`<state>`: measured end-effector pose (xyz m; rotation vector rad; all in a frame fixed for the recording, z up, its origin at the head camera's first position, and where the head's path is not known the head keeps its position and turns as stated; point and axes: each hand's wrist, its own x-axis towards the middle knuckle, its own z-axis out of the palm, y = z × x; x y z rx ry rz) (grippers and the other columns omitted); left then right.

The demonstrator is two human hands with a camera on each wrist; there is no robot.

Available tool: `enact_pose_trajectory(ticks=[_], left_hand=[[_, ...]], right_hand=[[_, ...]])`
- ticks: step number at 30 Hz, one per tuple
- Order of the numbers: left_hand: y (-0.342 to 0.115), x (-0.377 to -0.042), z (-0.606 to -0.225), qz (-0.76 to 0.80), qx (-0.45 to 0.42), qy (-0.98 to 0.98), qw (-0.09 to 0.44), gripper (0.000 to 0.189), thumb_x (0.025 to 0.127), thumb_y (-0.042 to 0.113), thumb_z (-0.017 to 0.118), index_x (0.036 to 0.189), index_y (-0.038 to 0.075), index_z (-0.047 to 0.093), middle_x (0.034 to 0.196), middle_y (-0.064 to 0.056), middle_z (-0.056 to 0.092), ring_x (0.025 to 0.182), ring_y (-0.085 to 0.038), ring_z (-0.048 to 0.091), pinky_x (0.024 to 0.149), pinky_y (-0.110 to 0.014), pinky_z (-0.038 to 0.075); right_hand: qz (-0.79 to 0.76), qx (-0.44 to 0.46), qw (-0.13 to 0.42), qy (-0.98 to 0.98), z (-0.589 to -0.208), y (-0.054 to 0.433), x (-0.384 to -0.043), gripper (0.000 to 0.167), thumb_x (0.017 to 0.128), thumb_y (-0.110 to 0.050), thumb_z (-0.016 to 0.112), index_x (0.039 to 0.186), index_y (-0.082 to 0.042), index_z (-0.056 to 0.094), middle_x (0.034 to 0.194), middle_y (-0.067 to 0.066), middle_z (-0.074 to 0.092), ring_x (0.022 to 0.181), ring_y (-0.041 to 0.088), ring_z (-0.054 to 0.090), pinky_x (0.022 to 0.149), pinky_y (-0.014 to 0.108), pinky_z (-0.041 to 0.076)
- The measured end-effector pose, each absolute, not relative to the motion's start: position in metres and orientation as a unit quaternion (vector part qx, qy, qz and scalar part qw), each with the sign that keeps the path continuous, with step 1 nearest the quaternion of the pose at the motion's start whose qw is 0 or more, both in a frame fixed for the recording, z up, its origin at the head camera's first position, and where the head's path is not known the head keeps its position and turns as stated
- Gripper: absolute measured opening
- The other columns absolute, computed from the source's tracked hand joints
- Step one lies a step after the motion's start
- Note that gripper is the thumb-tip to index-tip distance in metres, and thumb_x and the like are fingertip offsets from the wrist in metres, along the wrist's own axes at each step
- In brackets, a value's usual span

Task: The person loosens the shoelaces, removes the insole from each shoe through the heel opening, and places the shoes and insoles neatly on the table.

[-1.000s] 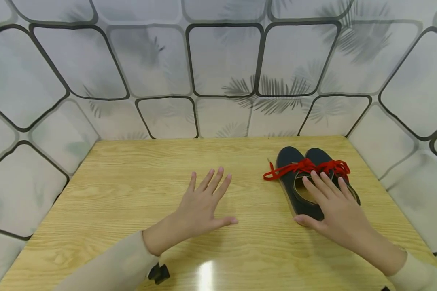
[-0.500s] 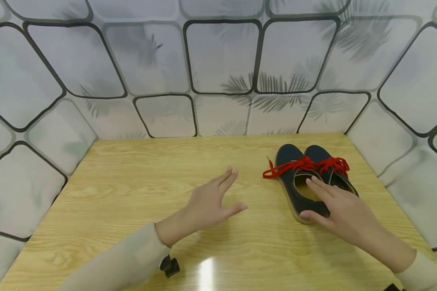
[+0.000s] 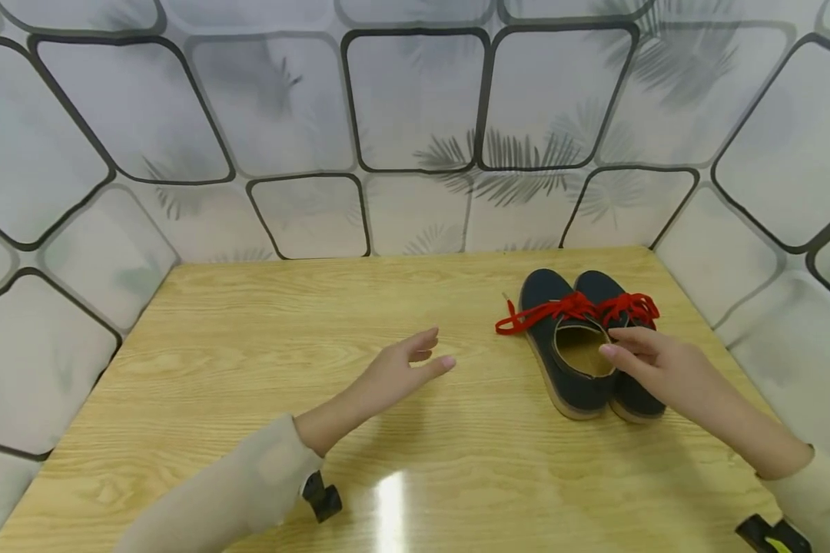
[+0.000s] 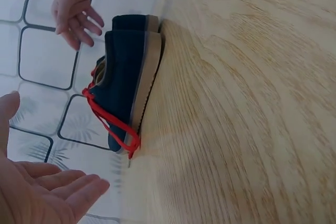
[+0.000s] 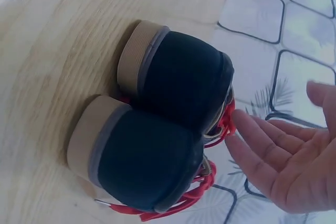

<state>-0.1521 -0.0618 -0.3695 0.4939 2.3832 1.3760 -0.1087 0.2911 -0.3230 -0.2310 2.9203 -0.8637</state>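
Observation:
A pair of dark navy shoes with red laces (image 3: pixel 576 306) and tan soles stands side by side on the table, toes pointing away. Over the right shoe (image 3: pixel 638 398) hovers my right hand (image 3: pixel 667 367), fingers loosely bent and holding nothing. In the right wrist view its fingertips come close to the laces (image 5: pixel 227 121); whether they touch cannot be told. My left hand (image 3: pixel 401 369) is held above the table left of the left shoe (image 3: pixel 584 393), relaxed, with nothing in it. In the left wrist view the near shoe (image 4: pixel 125 66) shows its side and a hanging lace loop.
The wood-grain table (image 3: pixel 249 346) lies under both hands. Patterned pale panels (image 3: pixel 422 100) rise along its back and both sides, and the shoes stand near the right one. A black strap device (image 3: pixel 321 498) sits on the left wrist.
Both hands have gone from spread fingers to loosely bent ones. The right hand has shifted slightly right and up, uncovering more of both shoes' heels. The shoes have stayed in place.

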Motion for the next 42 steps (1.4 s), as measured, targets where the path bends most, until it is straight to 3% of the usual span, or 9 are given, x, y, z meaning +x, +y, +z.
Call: enact_pose_trajectory(ticks=[7, 13, 19, 24, 27, 31, 37, 42], left_hand=[[-0.055, -0.167, -0.374, 0.605, 0.121, 0.749, 0.239, 0.064, 0.091, 0.032, 0.062, 0.143, 0.004, 0.038, 0.133, -0.017, 0.054, 0.12, -0.033, 0.053, 0.09, -0.044, 0.05], [-0.052, -0.175, -0.379, 0.661, 0.069, 0.688, 0.291, 0.061, 0.091, 0.028, 0.061, 0.141, 0.0, 0.039, 0.133, -0.02, 0.053, 0.113, -0.035, 0.058, 0.085, -0.038, 0.053], [-0.042, -0.178, -0.381, 0.692, 0.044, 0.645, 0.32, 0.061, 0.092, 0.024, 0.061, 0.141, -0.002, 0.037, 0.136, -0.023, 0.049, 0.111, -0.034, 0.06, 0.086, -0.038, 0.053], [-0.029, -0.178, -0.385, 0.695, 0.039, 0.634, 0.337, 0.057, 0.091, 0.02, 0.061, 0.138, -0.005, 0.04, 0.136, -0.023, 0.049, 0.109, -0.033, 0.061, 0.087, -0.038, 0.053], [-0.021, -0.18, -0.386, 0.705, 0.021, 0.619, 0.347, 0.053, 0.091, 0.019, 0.062, 0.135, -0.004, 0.045, 0.133, -0.022, 0.052, 0.109, -0.033, 0.062, 0.087, -0.038, 0.053], [-0.012, -0.182, -0.385, 0.717, 0.002, 0.602, 0.352, 0.048, 0.09, 0.018, 0.063, 0.131, -0.003, 0.05, 0.13, -0.023, 0.055, 0.108, -0.033, 0.062, 0.085, -0.038, 0.053], [0.0, -0.184, -0.384, 0.728, -0.002, 0.599, 0.334, 0.044, 0.09, 0.014, 0.063, 0.128, -0.004, 0.053, 0.127, -0.023, 0.057, 0.105, -0.031, 0.064, 0.085, -0.038, 0.053], [0.016, -0.185, -0.385, 0.73, -0.006, 0.602, 0.322, 0.042, 0.088, 0.016, 0.065, 0.124, -0.003, 0.056, 0.119, -0.021, 0.063, 0.102, -0.029, 0.066, 0.086, -0.04, 0.053]], right_hand=[[-0.422, -0.01, 0.112, 0.899, -0.325, 0.305, -0.115, 0.056, 0.099, -0.037, 0.044, 0.131, 0.009, 0.045, 0.113, 0.023, 0.063, 0.082, 0.008, 0.068, 0.07, 0.032, 0.057], [-0.506, 0.029, 0.184, 0.842, -0.325, 0.311, -0.118, 0.06, 0.099, -0.034, 0.045, 0.135, 0.013, 0.038, 0.105, 0.009, 0.068, 0.085, 0.011, 0.068, 0.073, 0.034, 0.057], [-0.58, 0.06, 0.266, 0.768, -0.325, 0.319, -0.125, 0.059, 0.102, -0.028, 0.04, 0.142, 0.014, 0.025, 0.103, 0.003, 0.068, 0.09, 0.017, 0.068, 0.079, 0.038, 0.056], [-0.587, 0.1, 0.256, 0.762, -0.33, 0.325, -0.12, 0.05, 0.1, -0.027, 0.044, 0.135, 0.01, 0.039, 0.096, 0.003, 0.069, 0.086, 0.016, 0.069, 0.078, 0.037, 0.056], [-0.623, 0.128, 0.236, 0.734, -0.333, 0.327, -0.118, 0.033, 0.097, -0.028, 0.051, 0.116, -0.002, 0.058, 0.09, 0.005, 0.071, 0.083, 0.018, 0.07, 0.076, 0.037, 0.056], [-0.691, 0.174, 0.25, 0.656, -0.336, 0.328, -0.114, 0.019, 0.094, -0.029, 0.057, 0.092, -0.013, 0.067, 0.085, 0.006, 0.072, 0.081, 0.021, 0.071, 0.076, 0.037, 0.056], [-0.764, 0.207, 0.34, 0.508, -0.347, 0.33, -0.108, 0.028, 0.098, -0.028, 0.05, 0.094, -0.007, 0.069, 0.095, 0.01, 0.072, 0.091, 0.021, 0.069, 0.086, 0.035, 0.053], [-0.777, 0.229, 0.351, 0.47, -0.354, 0.331, -0.106, 0.03, 0.097, -0.029, 0.051, 0.094, -0.005, 0.069, 0.098, 0.01, 0.071, 0.094, 0.022, 0.068, 0.09, 0.035, 0.051]])
